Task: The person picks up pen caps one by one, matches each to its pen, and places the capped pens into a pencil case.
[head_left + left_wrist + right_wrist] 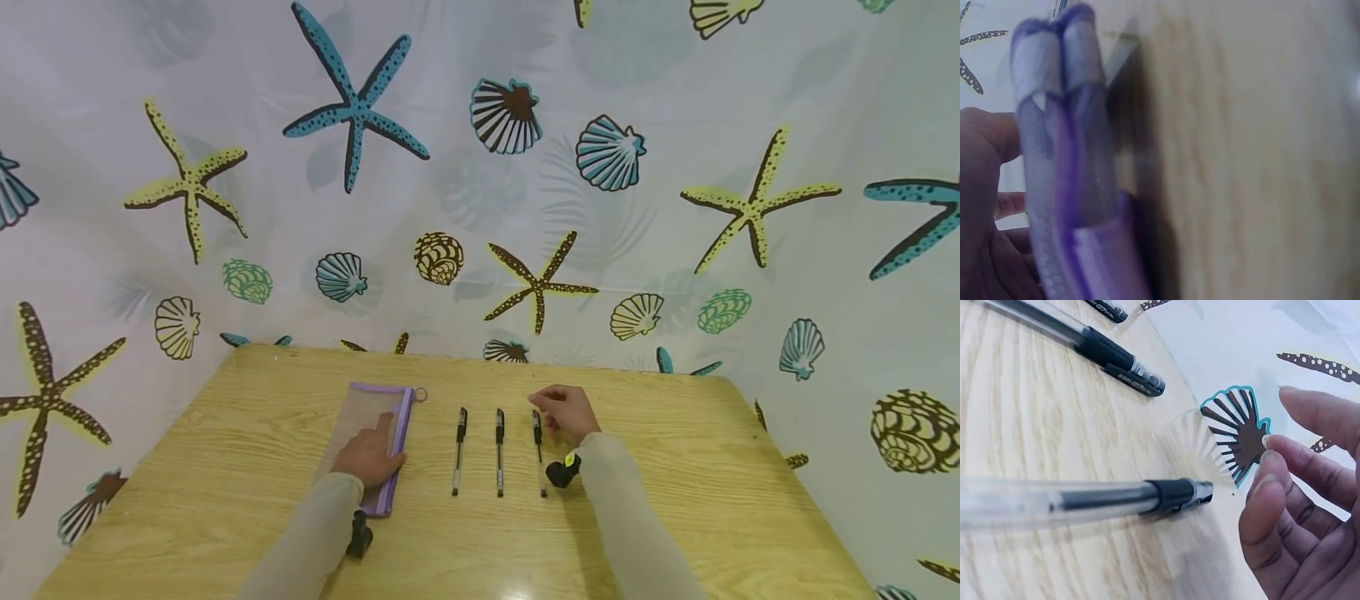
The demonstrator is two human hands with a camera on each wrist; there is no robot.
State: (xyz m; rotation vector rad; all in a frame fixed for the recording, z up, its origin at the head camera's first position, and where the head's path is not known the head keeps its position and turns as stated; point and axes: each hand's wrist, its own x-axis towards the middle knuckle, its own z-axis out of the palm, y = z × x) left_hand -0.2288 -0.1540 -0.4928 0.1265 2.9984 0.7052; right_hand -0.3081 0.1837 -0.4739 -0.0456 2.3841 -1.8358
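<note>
My left hand (370,454) rests on a sheer zip pouch (348,408) with purple trim, index finger pointing away and thumb near the zipper edge. In the left wrist view the pouch's zipper end (1063,69) stands close to the camera, beside the hand (985,206). Three clear gel pens with black caps lie in a row: a left pen (459,450), a middle pen (499,450) and a right pen (538,450). My right hand (566,411) hovers beside the right pen's cap (1175,495); its loosely bent fingers (1310,462) hold nothing.
The wooden table (675,467) extends on both sides of the hands. A white curtain (450,192) printed with starfish and shells hangs behind and beside it. A ring pull (421,395) sticks out from the pouch's far corner.
</note>
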